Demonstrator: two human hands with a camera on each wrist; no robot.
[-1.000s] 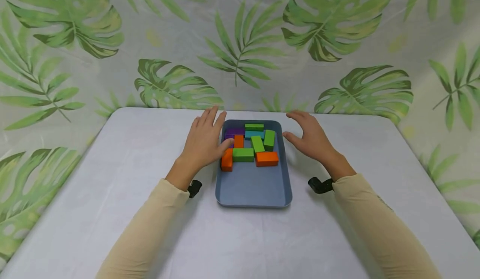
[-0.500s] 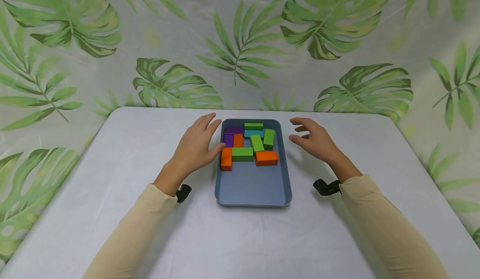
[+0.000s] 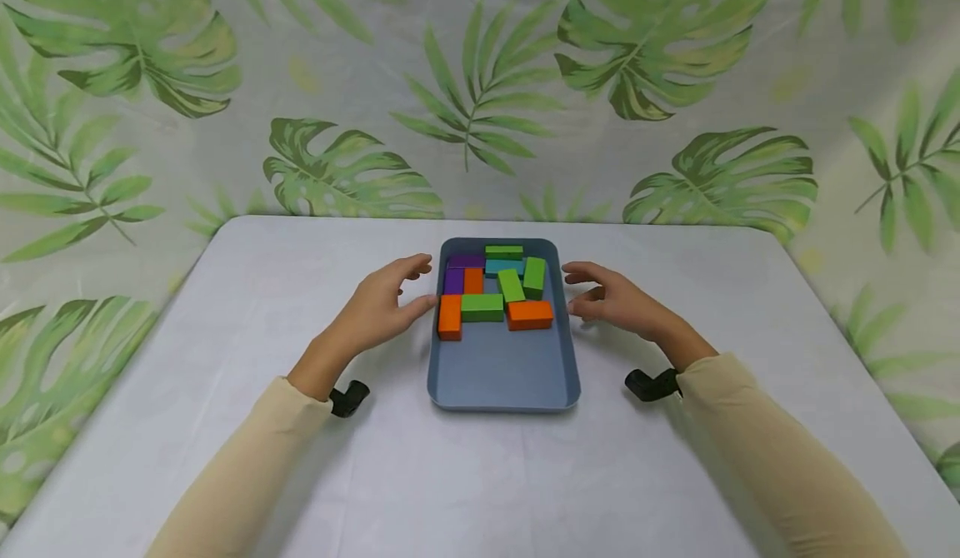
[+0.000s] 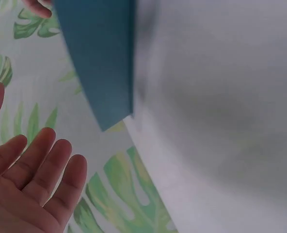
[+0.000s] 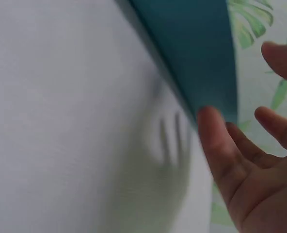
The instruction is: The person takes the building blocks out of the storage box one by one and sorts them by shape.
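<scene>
A grey-blue tray point(image 3: 502, 375) stands on the table between both hands, with coloured blocks grouped in its far half. Beside its left wall is my left hand point(image 3: 375, 304), thumb apart from the fingers and holding nothing. Its thumb tip lies by the rim in the head view; I cannot tell whether it touches. On the opposite side, my right hand point(image 3: 622, 300) has loosely bent fingers around nothing, close to the right rim. Among the blocks are an orange block point(image 3: 450, 318) at the left wall, a green block point(image 3: 482, 308) beside it and another orange block point(image 3: 530, 316).
Farther back in the tray lie two purple blocks, a teal block point(image 3: 504, 267) and more green ones, some tilted. The table point(image 3: 480, 483) has a white cover. Behind it hangs a leaf-patterned cloth point(image 3: 510, 58). Each wrist carries a black camera point(image 3: 651, 385).
My left hand has drawn back from above the tray's left blocks to outside its left wall. The right hand has come nearer the body, beside the right wall. The blocks keep their places.
</scene>
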